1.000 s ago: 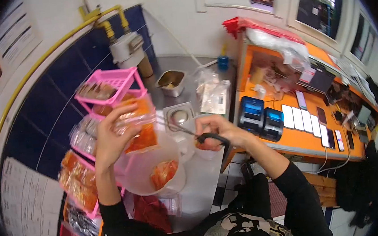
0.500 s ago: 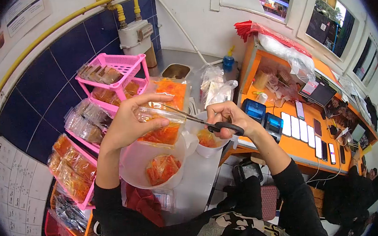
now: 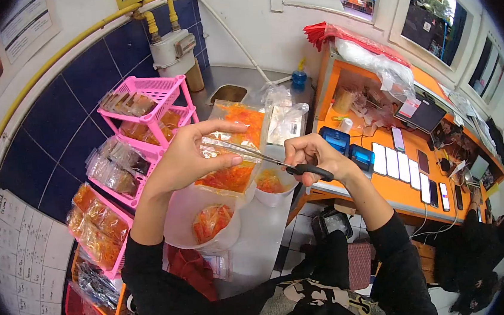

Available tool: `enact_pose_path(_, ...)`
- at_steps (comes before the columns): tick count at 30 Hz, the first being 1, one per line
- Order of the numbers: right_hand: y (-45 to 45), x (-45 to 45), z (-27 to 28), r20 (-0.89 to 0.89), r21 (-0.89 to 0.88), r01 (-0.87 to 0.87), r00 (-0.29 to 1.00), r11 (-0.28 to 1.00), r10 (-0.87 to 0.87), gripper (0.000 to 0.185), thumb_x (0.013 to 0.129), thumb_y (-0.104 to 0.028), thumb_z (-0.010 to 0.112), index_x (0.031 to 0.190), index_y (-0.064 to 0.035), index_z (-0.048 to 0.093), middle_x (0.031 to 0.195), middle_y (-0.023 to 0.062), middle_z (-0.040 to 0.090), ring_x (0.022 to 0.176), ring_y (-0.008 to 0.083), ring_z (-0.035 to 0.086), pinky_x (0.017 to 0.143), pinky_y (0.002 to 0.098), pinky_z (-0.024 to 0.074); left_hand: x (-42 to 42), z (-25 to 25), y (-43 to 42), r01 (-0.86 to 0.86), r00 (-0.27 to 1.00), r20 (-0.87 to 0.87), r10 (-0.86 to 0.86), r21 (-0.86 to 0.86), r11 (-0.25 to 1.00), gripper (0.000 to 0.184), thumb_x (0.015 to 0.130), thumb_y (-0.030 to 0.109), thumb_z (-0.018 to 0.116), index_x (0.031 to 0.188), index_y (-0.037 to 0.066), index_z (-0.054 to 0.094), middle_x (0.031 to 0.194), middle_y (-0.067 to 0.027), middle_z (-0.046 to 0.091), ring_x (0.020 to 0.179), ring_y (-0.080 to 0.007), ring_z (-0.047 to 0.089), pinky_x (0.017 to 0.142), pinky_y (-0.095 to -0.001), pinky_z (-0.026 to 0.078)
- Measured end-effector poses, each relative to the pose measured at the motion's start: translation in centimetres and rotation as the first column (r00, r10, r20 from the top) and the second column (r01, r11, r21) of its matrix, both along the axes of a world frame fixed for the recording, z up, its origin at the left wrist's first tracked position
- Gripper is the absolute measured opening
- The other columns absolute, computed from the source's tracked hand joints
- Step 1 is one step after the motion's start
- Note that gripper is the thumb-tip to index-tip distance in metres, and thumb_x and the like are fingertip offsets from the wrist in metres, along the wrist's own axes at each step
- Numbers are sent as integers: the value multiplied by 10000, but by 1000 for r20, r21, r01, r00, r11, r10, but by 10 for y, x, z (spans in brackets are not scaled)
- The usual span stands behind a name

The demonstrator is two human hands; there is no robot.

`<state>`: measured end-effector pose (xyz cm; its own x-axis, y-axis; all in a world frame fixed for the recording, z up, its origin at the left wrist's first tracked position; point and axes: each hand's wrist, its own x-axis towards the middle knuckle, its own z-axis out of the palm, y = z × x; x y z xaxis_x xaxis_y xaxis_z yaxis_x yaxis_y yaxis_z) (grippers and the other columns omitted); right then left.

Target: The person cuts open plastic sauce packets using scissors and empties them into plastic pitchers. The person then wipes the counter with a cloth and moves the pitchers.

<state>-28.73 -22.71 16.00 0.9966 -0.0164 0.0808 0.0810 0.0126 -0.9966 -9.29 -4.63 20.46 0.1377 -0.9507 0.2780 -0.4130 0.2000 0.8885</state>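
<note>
My left hand [image 3: 191,157] is closed on a clear plastic packet [image 3: 228,176] with orange-red contents, thumb and fingers pinching it. A second portion of the same kind [image 3: 244,120] shows just above; whether the two are joined, I cannot tell. In my right hand [image 3: 318,155] are scissors with black handles [image 3: 308,169]. Their blades lie across the plastic between the two portions, close to my left fingertips. Below sits a whitish tub [image 3: 176,215] with an orange packet [image 3: 213,222] inside. To its right, a smaller white tub [image 3: 277,201] holds more orange contents.
Pink baskets [image 3: 158,113] of filled packets line the left. Behind are a small sink [image 3: 228,93] and plastic bags [image 3: 284,109]. An orange desk [image 3: 376,134] on the right carries several phones [image 3: 394,169]. A red cloth [image 3: 190,271] lies near my body. A person in dark clothing [image 3: 482,251] is far right.
The view has shifted slightly. My hands, the packet and the scissors sit a little further right over the tubs. The scissors remain across the plastic, and both hands keep their hold.
</note>
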Motion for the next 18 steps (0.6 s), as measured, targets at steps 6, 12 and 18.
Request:
enact_pose_path(6, -14, -23, -12, 7, -21, 58, 998, 998, -57, 584, 509, -416, 841, 801, -17, 529, 618, -12, 561, 533, 12, 509, 439, 137, 332, -16, 2, -18, 51, 998, 42, -50, -15, 999, 433, 680, 75, 729, 1087, 22, 591, 1087, -91, 597, 1030, -158, 537, 901, -285, 407)
enact_pose_path(12, -18, -50, -14, 14, 19, 95, 995, 995, -95, 640, 480, -453, 832, 812, -14, 506, 612, -11, 545, 507, 24, 497, 434, 145, 334, -34, 6, -36, 113, 992, 55, -114, 13, 993, 466, 677, 30, 727, 1109, -14, 558, 1151, -116, 551, 1057, -169, 525, 905, -297, 427)
enact_pose_path(18, -20, -73, -22, 173, 211, -12, 985, 977, -26, 544, 597, -424, 797, 807, -29, 487, 541, -38, 488, 423, 2, 368, 378, 153, 198, -60, 15, -51, 221, 973, 60, -221, 8, 975, 465, 678, 21, 721, 1112, -19, 555, 1153, -117, 549, 1063, -178, 525, 911, -308, 423)
